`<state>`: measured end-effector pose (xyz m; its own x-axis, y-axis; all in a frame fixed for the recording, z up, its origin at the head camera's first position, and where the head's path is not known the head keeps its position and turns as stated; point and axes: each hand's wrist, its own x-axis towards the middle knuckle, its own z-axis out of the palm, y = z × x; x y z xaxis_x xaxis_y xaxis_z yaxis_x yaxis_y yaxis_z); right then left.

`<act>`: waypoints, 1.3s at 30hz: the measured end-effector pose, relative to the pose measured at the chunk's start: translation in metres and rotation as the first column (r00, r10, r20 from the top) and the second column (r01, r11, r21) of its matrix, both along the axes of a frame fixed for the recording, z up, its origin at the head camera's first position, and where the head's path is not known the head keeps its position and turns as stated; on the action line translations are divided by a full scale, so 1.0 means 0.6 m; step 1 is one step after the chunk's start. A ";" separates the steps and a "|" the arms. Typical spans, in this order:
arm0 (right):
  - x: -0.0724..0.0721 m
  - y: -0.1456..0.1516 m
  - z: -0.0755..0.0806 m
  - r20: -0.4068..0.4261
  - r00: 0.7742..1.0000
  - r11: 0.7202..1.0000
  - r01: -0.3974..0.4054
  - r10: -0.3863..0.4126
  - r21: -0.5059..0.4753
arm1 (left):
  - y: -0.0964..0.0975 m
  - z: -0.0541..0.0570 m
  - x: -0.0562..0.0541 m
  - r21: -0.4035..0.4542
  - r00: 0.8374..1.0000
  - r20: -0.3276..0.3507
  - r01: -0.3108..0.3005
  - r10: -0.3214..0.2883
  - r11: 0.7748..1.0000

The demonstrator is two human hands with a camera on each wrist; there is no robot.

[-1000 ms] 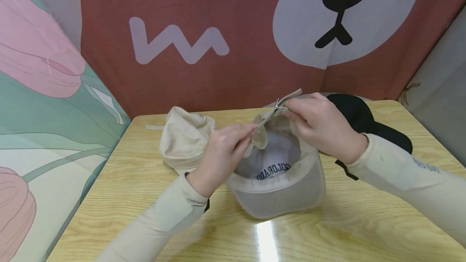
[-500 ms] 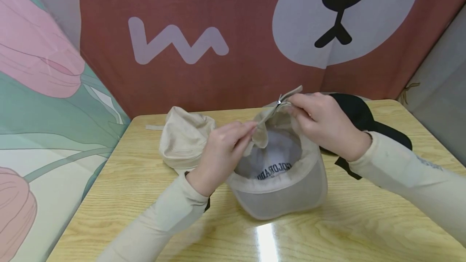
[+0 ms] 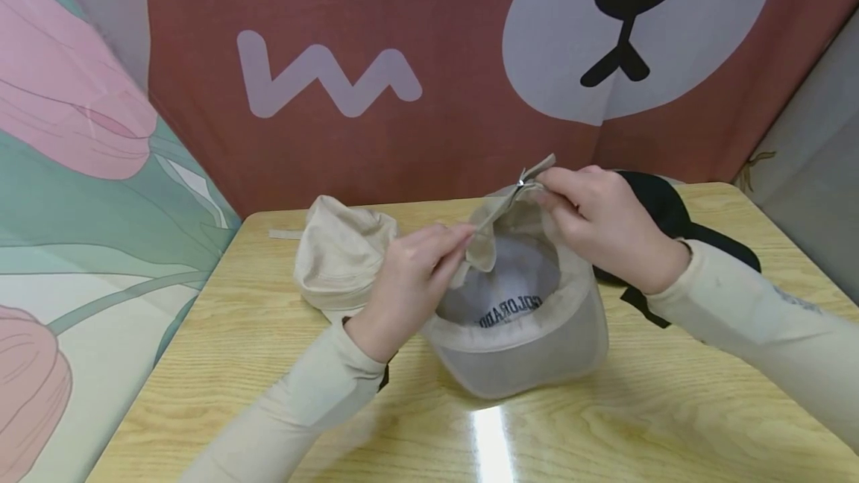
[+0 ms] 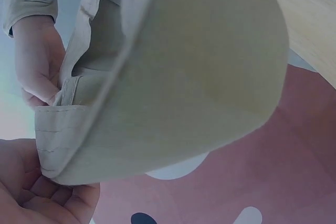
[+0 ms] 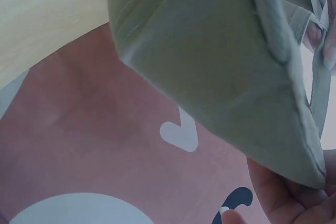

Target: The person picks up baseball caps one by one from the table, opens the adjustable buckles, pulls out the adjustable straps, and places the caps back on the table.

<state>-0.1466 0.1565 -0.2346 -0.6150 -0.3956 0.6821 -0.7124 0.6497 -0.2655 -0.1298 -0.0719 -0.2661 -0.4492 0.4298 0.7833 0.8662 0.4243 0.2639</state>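
A pale grey-beige baseball cap [image 3: 530,360] is held upside down above the table, brim toward me, with mirrored dark lettering showing inside its crown. My left hand [image 3: 406,274] pinches the back strap [image 3: 495,213] between thumb and forefinger. On the other side, my right hand [image 3: 604,226] pinches the cap's back edge beside a small metal buckle [image 3: 520,182]. The strap's loose tip sticks up past the buckle. The left wrist view has the cap's outer fabric [image 4: 199,82] filling the middle; the right wrist view shows fingers [image 5: 286,190] at the strap's corner.
A second beige cap [image 3: 342,252] lies at the left of the wooden table [image 3: 403,431], its strap poking out. Behind my right hand is a black cap [image 3: 654,207], partly covered by that arm. A printed cloth [image 3: 429,147] hangs along the table's back edge.
My right hand has shifted slightly right, drawing the buckle and the cap's back edge up and right. Less strap tip shows past the buckle. My left hand stays almost in place.
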 end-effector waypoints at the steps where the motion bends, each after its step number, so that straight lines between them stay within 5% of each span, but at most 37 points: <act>1: 0.000 0.000 0.000 0.004 1.000 1.000 0.002 -0.002 -0.001 | 0.000 0.000 0.000 0.001 1.000 0.000 0.001 -0.001 1.000; 9: -0.003 0.001 -0.003 -0.117 0.993 0.999 -0.025 0.030 0.042 | 0.000 -0.003 -0.001 -0.003 1.000 -0.013 -0.007 0.007 1.000; 16: 0.000 0.001 -0.001 -0.030 0.999 1.000 0.016 -0.017 -0.005 | 0.000 -0.005 0.000 -0.002 1.000 -0.014 -0.009 0.009 1.000; 39: -0.005 0.018 -0.002 0.019 0.992 0.992 0.124 -0.123 -0.023 | -0.009 -0.018 -0.001 0.025 1.000 0.013 -0.009 0.008 1.000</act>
<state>-0.1497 0.1670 -0.2356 -0.6699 -0.2994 0.6794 -0.6222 0.7257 -0.2937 -0.1304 -0.0773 -0.2770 -0.4632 0.4063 0.7876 0.8589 0.4248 0.2859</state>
